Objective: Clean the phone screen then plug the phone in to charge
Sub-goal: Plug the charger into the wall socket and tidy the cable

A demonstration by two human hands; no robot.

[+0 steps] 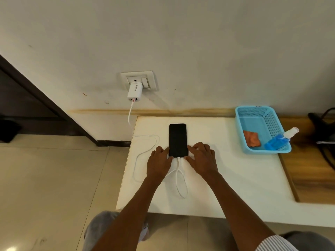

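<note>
Steadying the rigid, slippery smartphone (178,140) by its lower edges: both hands (159,160) rest unclenched; charging cable (179,178) plugged in.

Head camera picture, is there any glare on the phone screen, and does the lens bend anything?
Head view: the phone screen reads flat black, no glare; soft shadows fall beside both hands; the wide lens bows the table edges and the wall trim; the basket and the far right look slightly soft.
</note>
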